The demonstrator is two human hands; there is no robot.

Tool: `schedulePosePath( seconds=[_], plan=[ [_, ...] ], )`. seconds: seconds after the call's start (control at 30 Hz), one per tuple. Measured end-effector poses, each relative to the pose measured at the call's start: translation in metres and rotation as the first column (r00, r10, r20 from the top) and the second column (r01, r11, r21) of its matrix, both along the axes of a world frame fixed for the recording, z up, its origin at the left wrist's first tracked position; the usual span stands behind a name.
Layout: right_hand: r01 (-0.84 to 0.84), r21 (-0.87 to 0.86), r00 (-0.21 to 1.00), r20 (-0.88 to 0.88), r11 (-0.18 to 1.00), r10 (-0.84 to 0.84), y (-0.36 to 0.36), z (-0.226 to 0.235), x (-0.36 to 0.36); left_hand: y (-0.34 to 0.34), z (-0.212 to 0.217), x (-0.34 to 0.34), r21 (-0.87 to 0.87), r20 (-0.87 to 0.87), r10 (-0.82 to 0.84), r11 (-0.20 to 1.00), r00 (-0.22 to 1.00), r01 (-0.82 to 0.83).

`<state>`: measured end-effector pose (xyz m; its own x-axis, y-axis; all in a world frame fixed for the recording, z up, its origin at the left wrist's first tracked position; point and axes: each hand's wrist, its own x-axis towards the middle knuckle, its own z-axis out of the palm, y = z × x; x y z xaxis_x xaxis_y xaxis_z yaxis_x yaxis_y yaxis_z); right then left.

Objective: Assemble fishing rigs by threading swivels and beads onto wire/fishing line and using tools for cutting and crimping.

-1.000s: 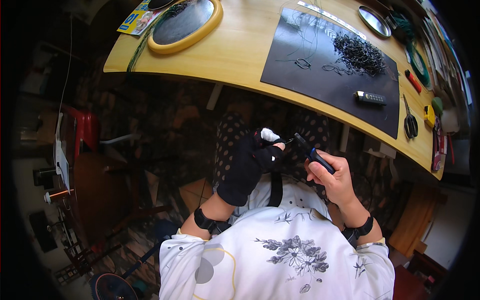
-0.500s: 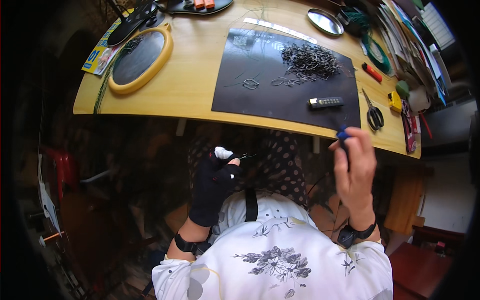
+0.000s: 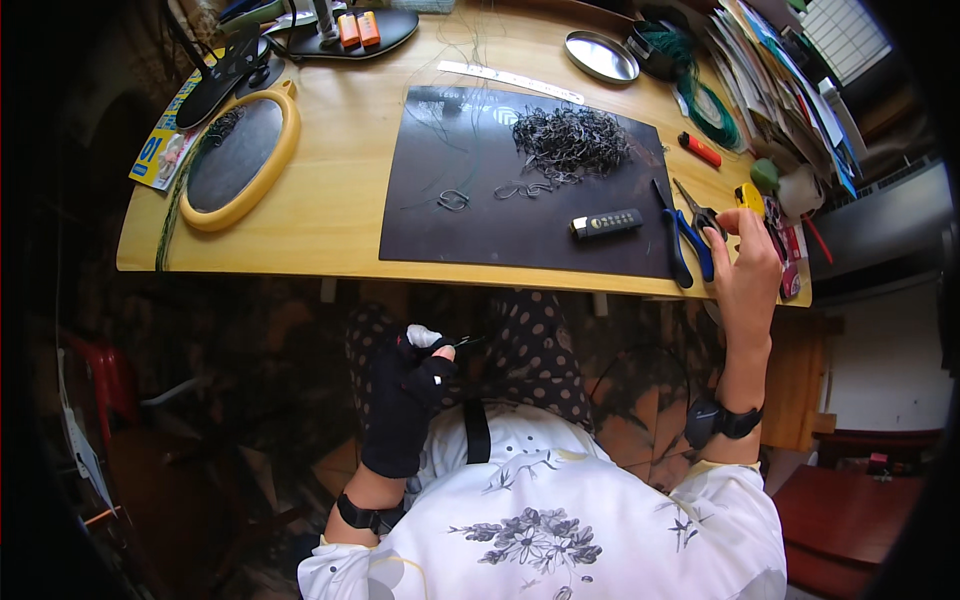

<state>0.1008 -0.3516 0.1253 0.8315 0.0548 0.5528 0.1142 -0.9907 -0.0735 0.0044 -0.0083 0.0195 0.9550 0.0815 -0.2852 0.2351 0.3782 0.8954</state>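
Note:
My left hand [image 3: 400, 390], in a black fingerless glove with white wrapping at a fingertip, is closed in a pinch over my lap. A small dark fishhook with thin line [image 3: 463, 342] pokes out between thumb and finger. At the right of the table, my bare right hand [image 3: 745, 265] has thumb and forefinger on the handles of black scissors [image 3: 702, 212], which lie flat; my fingers partly cover them. Blue-handled pliers [image 3: 690, 250] lie just left of that hand, on the dark mat's right edge. A heap of fishhooks [image 3: 570, 145] covers part of the dark mat [image 3: 450, 225].
A black lighter [image 3: 605, 224] lies near the mat's front. Toward the right are a red lighter [image 3: 699, 149], a yellow tape measure [image 3: 748, 198] and green line [image 3: 715, 120]. A round tin lid [image 3: 601, 56], a white ruler [image 3: 510, 80] and a yellow-rimmed oval tray [image 3: 290, 140] lie farther out.
The blue-handled pliers have left my right hand and now lie on the mat's edge. That hand has moved right to the scissors. My left hand keeps its pinch.

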Motion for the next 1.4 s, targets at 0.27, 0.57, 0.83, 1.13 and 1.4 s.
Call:
schedulePosePath(
  seconds=[0.27,0.57,0.83,1.13,1.4],
  plan=[
    [-0.127,-0.053,0.984,-0.129,0.99,0.12,-0.022,-0.004,0.014,-0.001,0.015,-0.001,0.006,0.019,-0.079,0.997,0.997,0.079],
    [-0.26,0.538,0.959,0.049,0.802,0.278,-0.014,-0.004,0.0,0.001,0.001,-0.003,0.068,0.016,-0.038,0.997,0.999,0.037],
    [-0.418,0.644,0.58,-0.354,0.641,0.734,0.081,-0.028,-0.069,-0.003,-0.002,-0.003,0.078,0.047,-0.051,0.996,0.998,0.047],
    [-0.523,0.624,0.583,-0.233,0.58,0.778,0.122,-0.062,-0.062,-0.004,-0.002,-0.003,0.147,-0.038,-0.068,0.986,0.997,0.073],
    [-0.548,0.591,0.552,-0.275,0.591,0.787,0.127,-0.061,-0.059,-0.004,-0.006,-0.007,0.025,0.004,-0.092,0.995,0.996,0.092]
  ],
)
